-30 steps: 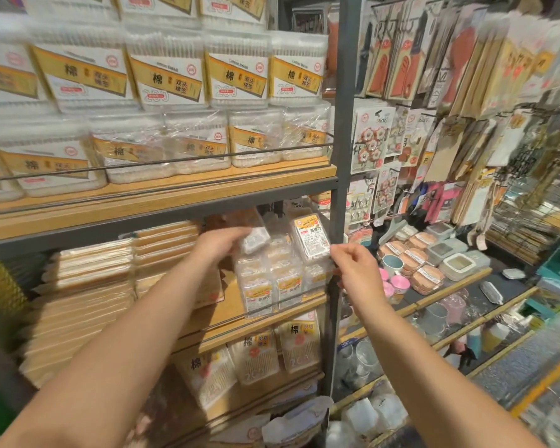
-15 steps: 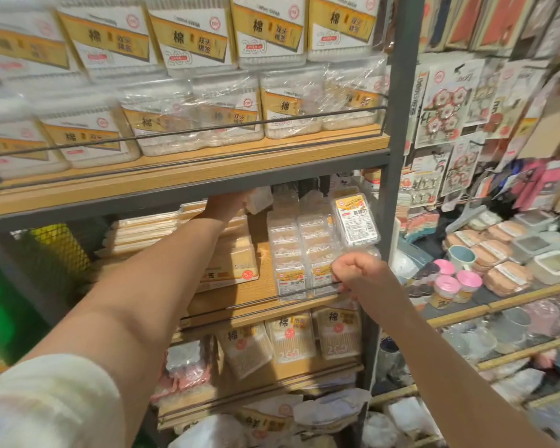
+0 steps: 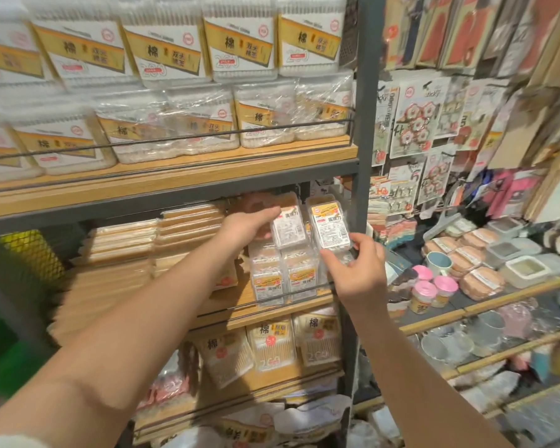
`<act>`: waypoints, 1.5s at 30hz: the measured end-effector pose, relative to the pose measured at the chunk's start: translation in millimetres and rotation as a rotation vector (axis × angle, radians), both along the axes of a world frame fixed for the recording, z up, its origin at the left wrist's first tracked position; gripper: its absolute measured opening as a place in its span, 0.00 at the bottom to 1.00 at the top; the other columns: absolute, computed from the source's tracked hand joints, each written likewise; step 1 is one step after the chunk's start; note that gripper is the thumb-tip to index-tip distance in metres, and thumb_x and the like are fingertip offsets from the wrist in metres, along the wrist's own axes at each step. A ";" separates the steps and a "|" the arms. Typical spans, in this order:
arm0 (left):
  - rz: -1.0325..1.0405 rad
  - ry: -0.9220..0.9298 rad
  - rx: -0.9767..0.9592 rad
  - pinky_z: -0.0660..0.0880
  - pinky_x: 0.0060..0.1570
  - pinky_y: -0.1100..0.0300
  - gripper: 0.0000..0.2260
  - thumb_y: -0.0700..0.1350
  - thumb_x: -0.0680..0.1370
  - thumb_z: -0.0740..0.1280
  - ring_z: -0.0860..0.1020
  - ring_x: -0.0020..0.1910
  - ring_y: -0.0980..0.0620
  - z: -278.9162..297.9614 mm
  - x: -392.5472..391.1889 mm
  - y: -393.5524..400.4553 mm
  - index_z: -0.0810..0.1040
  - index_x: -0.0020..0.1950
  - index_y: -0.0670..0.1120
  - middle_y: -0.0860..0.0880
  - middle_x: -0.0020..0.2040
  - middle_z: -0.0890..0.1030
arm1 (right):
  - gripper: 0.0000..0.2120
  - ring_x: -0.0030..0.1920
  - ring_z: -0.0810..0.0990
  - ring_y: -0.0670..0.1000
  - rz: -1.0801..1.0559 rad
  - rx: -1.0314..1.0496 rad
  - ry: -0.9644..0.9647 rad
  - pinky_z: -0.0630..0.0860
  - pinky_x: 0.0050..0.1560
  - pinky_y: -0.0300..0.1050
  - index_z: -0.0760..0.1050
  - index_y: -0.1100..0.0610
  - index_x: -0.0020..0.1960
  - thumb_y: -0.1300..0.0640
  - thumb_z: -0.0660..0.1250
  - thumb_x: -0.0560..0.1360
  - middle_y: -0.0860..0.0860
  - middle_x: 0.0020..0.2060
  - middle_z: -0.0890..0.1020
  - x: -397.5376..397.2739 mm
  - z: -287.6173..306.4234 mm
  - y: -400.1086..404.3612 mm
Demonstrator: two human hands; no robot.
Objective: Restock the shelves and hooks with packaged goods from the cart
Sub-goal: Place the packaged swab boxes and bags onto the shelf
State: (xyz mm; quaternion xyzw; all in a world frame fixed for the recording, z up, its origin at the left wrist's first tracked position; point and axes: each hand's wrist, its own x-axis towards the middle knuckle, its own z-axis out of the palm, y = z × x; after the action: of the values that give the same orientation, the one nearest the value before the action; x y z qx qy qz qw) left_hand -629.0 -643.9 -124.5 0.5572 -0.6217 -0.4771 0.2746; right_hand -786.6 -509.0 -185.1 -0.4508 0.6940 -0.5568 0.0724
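Observation:
Small clear packs with orange-and-white labels are stacked at the right end of the middle shelf (image 3: 272,313). My left hand (image 3: 246,227) holds one clear pack (image 3: 288,232) at the top of the stack, fingers curled round its upper edge. My right hand (image 3: 353,270) pinches the lower edge of a second pack (image 3: 330,227) standing upright beside it, against the grey upright post (image 3: 366,124). More of the same packs (image 3: 283,279) sit below behind a thin wire rail.
Large cotton-swab boxes (image 3: 162,53) fill the upper shelf. Flat tan packets (image 3: 126,250) lie left on the middle shelf; bagged swabs (image 3: 272,345) stand below. To the right hang carded goods (image 3: 414,121), over a ledge with pink-lidded jars (image 3: 430,286) and containers (image 3: 524,268).
My left hand came forward from the back of the shelf and now holds a pack at the stack's top. My right hand rose from the wire rail to the upright pack.

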 end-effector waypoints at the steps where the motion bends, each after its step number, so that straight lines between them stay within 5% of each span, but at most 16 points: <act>1: -0.023 0.002 0.008 0.78 0.52 0.59 0.15 0.59 0.74 0.70 0.83 0.46 0.54 -0.1 -1.5 0.1 0.82 0.49 0.49 0.52 0.46 0.86 | 0.26 0.46 0.76 0.52 -0.006 0.010 0.002 0.67 0.43 0.29 0.73 0.62 0.63 0.52 0.76 0.71 0.50 0.51 0.72 0.6 -2.5 1.1; 4: -0.035 0.036 0.019 0.78 0.43 0.66 0.10 0.54 0.77 0.69 0.84 0.43 0.56 -2.8 -6.1 -1.4 0.82 0.50 0.48 0.51 0.45 0.86 | 0.30 0.52 0.77 0.53 -0.017 0.074 0.010 0.70 0.50 0.36 0.70 0.61 0.67 0.50 0.76 0.71 0.52 0.56 0.73 0.0 -2.3 1.5; 9: -0.040 0.005 0.060 0.78 0.59 0.54 0.12 0.49 0.79 0.68 0.83 0.53 0.50 -3.4 -18.5 -16.6 0.81 0.58 0.45 0.49 0.52 0.84 | 0.34 0.64 0.73 0.52 -0.035 0.262 0.020 0.71 0.60 0.46 0.63 0.55 0.73 0.44 0.71 0.73 0.51 0.69 0.67 -2.0 18.2 -1.7; 14: -0.079 -0.221 -0.065 0.71 0.66 0.49 0.27 0.64 0.77 0.64 0.75 0.61 0.43 5.0 -34.4 -15.7 0.74 0.68 0.47 0.47 0.62 0.77 | 0.31 0.59 0.73 0.50 -0.058 0.298 0.047 0.70 0.54 0.45 0.64 0.54 0.71 0.44 0.70 0.74 0.51 0.68 0.67 -3.5 24.5 -3.5; 18: -0.084 -0.309 -0.039 0.68 0.65 0.53 0.26 0.66 0.78 0.59 0.74 0.56 0.44 4.1 -35.5 -6.1 0.74 0.64 0.47 0.49 0.43 0.74 | 0.29 0.52 0.71 0.48 -0.075 0.347 0.050 0.68 0.49 0.44 0.65 0.53 0.69 0.43 0.70 0.75 0.51 0.67 0.67 -4.4 23.3 -4.0; 21: -0.045 -0.323 -0.058 0.69 0.65 0.52 0.32 0.67 0.78 0.56 0.75 0.61 0.41 4.1 -28.9 1.9 0.75 0.66 0.41 0.42 0.59 0.79 | 0.28 0.49 0.69 0.47 -0.092 0.353 0.053 0.68 0.48 0.44 0.65 0.54 0.69 0.43 0.69 0.75 0.51 0.67 0.67 -2.6 23.7 -3.2; 24: -0.012 -0.170 -0.173 0.72 0.51 0.52 0.26 0.63 0.79 0.59 0.78 0.49 0.42 3.9 -18.5 11.9 0.80 0.54 0.40 0.43 0.46 0.80 | 0.30 0.51 0.68 0.46 -0.095 0.321 0.035 0.67 0.50 0.43 0.64 0.54 0.71 0.44 0.70 0.75 0.51 0.67 0.67 0.1 25.4 2.4; 27: -0.099 -0.003 -0.362 0.70 0.62 0.52 0.18 0.55 0.80 0.63 0.73 0.61 0.51 0.1 -14.1 37.6 0.74 0.66 0.48 0.50 0.60 0.76 | 0.31 0.55 0.67 0.44 -0.130 0.280 -0.032 0.67 0.54 0.44 0.63 0.53 0.72 0.43 0.70 0.75 0.49 0.69 0.66 0.8 22.7 21.6; 30: -0.242 0.133 -0.449 0.64 0.66 0.58 0.11 0.48 0.79 0.66 0.68 0.67 0.54 -5.0 -23.4 77.3 0.74 0.61 0.53 0.55 0.61 0.72 | 0.29 0.60 0.73 0.48 -0.222 0.260 -0.113 0.70 0.59 0.46 0.65 0.51 0.70 0.44 0.71 0.74 0.50 0.66 0.70 -6.5 10.9 55.4; 32: -0.340 0.171 -0.460 0.65 0.65 0.59 0.10 0.46 0.79 0.67 0.70 0.66 0.54 -13.5 -38.5 106.3 0.75 0.60 0.51 0.54 0.60 0.73 | 0.27 0.54 0.75 0.47 -0.293 0.241 -0.177 0.72 0.57 0.46 0.68 0.51 0.68 0.45 0.72 0.73 0.50 0.63 0.72 -15.8 2.0 87.1; 38: -0.658 0.292 -0.284 0.71 0.60 0.59 0.11 0.54 0.74 0.68 0.76 0.57 0.54 -45.9 -101.1 201.0 0.75 0.54 0.55 0.52 0.55 0.77 | 0.21 0.42 0.74 0.48 -0.449 0.254 -0.296 0.69 0.43 0.40 0.69 0.51 0.64 0.50 0.71 0.75 0.48 0.53 0.73 -52.8 -23.6 200.2; 42: -0.871 0.282 -0.061 0.71 0.54 0.66 0.09 0.36 0.78 0.68 0.76 0.49 0.54 -80.0 -142.1 275.1 0.73 0.57 0.44 0.48 0.49 0.77 | 0.16 0.42 0.73 0.49 -0.559 0.263 -0.411 0.70 0.45 0.43 0.71 0.50 0.57 0.54 0.73 0.74 0.48 0.46 0.75 -66.9 -50.8 289.4; 45: -1.041 0.218 0.094 0.70 0.46 0.70 0.09 0.37 0.77 0.69 0.76 0.39 0.63 -109.2 -167.8 332.5 0.73 0.54 0.45 0.51 0.43 0.76 | 0.13 0.40 0.74 0.49 -0.613 0.320 -0.481 0.70 0.44 0.43 0.73 0.54 0.56 0.55 0.73 0.74 0.50 0.43 0.76 -69.1 -72.6 358.5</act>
State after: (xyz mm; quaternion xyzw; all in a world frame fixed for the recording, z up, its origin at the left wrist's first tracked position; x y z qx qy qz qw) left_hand -796.8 -311.4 -233.6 0.1340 -0.7619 -0.6325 0.0393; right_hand -855.8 -150.5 -257.7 -0.0638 0.8369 -0.5272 0.1325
